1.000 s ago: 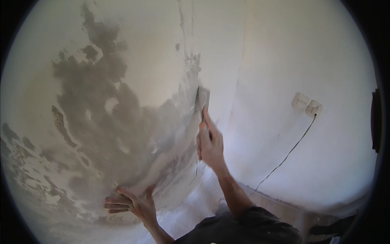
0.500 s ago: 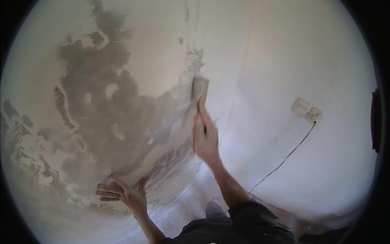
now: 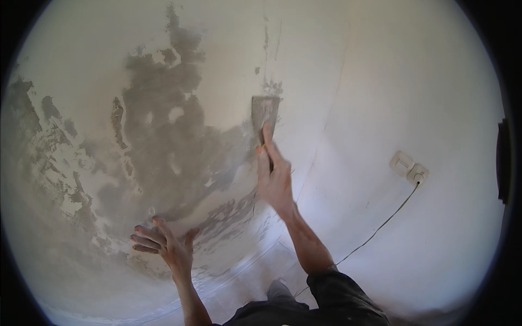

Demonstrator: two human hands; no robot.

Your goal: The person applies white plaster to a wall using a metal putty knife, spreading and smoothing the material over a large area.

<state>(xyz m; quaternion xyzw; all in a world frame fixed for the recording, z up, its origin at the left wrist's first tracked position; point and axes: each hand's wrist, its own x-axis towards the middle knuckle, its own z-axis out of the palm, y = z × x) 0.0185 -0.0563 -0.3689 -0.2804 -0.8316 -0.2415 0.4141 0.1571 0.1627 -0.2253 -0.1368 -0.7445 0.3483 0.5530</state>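
Scraper (image 3: 265, 111) gripped in right hand (image 3: 274, 176) w/ fingers closed, blade on wall (image 3: 380, 81); left hand (image 3: 166, 244) open, fingers spread on plaster.

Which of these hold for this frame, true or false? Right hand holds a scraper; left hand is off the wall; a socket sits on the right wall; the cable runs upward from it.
1. The right hand holds a scraper against the wall. True.
2. The left hand hangs clear of the wall. False: its fingers are spread flat on the wall, beside the grey patch.
3. A socket sits on the white wall at the right. True.
4. The cable runs upward from the socket. False: it drops down and leftward toward the person's dark sleeve.
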